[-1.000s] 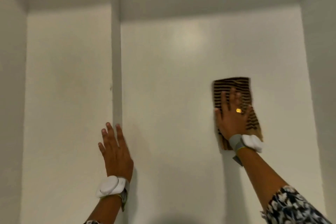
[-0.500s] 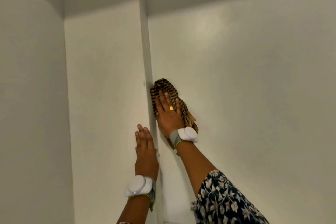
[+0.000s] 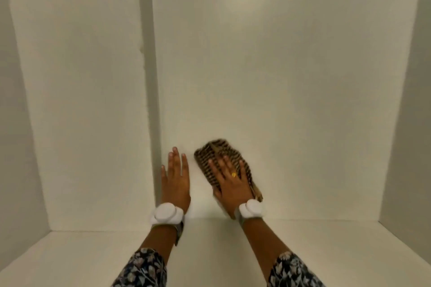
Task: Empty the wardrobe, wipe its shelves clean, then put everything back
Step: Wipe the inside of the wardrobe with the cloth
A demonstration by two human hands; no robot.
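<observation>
I face the white back wall [image 3: 291, 77] of the wardrobe compartment. A brown and black striped cloth [image 3: 217, 154] lies flat against that wall low down, just above the shelf. My right hand [image 3: 229, 182] presses on the cloth with fingers spread and straight, covering its lower part. My left hand [image 3: 175, 180] rests flat on the wall just left of the cloth, fingers straight, beside the vertical divider strip [image 3: 149, 77]. Both wrists carry white bands.
The white shelf [image 3: 233, 251] runs below my arms across the bottom of the view. Side walls close the compartment at the left [image 3: 14, 147] and right [image 3: 410, 123]. Nothing else stands on the shelf in view.
My right hand slid the cloth left to the divider, then down and slightly right to just above the shelf. My left hand also moved lower on the wall. The view tilted down, revealing the shelf.
</observation>
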